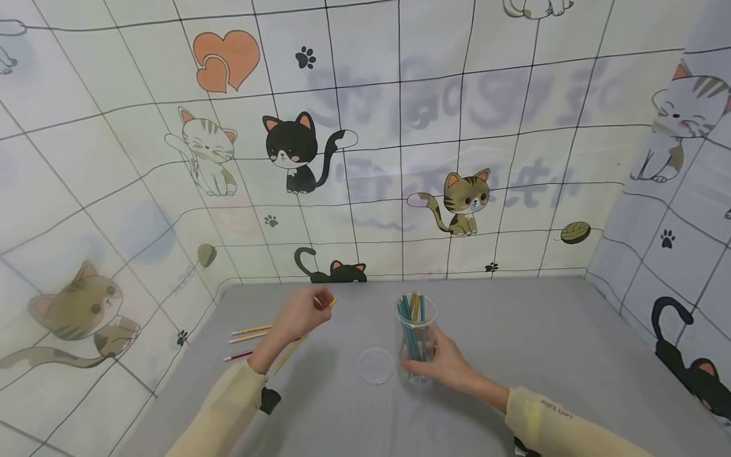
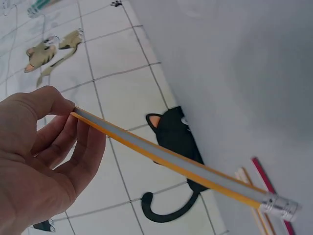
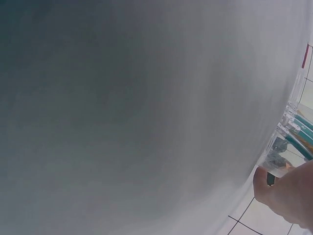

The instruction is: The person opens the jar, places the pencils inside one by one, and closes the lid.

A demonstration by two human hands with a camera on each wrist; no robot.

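Observation:
A yellow pencil [image 2: 171,159] with a grey stripe and a metal eraser end is pinched at its other end by my left hand [image 1: 305,312]. In the head view the pencil slants down behind the wrist, with its yellow end showing past the fingertips. My right hand [image 1: 448,363] grips the lower part of a clear plastic cup [image 1: 424,320], which stands upright on the table. Inside the cup are several teal pencils [image 1: 407,327] and some yellow ones [image 1: 415,307]. At the right wrist view's edge, the right hand [image 3: 288,196] holds the cup's side.
On the grey table [image 1: 508,324], left of the left forearm, lie two yellow pencils [image 1: 251,330] and a red pencil [image 1: 238,356]. Flat beside the cup is a clear round lid [image 1: 375,367]. A cat-print cloth wall [image 1: 371,158] encloses the back and sides.

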